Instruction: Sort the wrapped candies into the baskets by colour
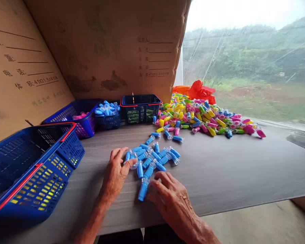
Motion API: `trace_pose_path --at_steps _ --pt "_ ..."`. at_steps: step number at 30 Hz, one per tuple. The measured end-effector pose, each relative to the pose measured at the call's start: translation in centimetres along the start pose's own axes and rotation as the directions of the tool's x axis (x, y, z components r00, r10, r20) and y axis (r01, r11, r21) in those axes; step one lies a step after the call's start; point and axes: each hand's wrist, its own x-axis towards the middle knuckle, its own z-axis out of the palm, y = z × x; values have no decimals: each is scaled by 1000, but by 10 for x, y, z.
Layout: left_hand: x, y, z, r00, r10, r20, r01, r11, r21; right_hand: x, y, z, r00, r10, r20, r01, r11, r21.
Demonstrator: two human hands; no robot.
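Observation:
A loose heap of small blue candy-shaped plastic pieces [148,159] with clear frilled ends lies on the grey table in front of me. My left hand [117,168] is at the heap's left edge, thumb and fingers apart, touching the outer pieces but gripping none. On the near right side my right hand [170,192] rests low with its fingers bent loosely. Its thumb is slightly blurred, close to a blue piece [143,190] that points toward me. No piece shows in its grasp, though the undersides of the fingers are hidden.
At left stands a large blue basket [63,149] with red handles. Behind it are a purple-blue basket [87,125] with pink pieces, a dark basket [109,122] of blue pieces and a black basket [144,113]. A mixed-colour pile [205,117] spreads at back right. Cardboard [112,44] walls the back.

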Motion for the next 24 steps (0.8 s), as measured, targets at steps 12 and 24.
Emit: trace_pose_path --at_steps 12,24 --pt "-56 -38 22 782 608 135 -529 533 660 13 55 -5 973 -35 -229 5 992 -130" --pt "-18 -11 37 742 647 176 -587 500 637 12 124 1 994 -106 34 111 971 -214"
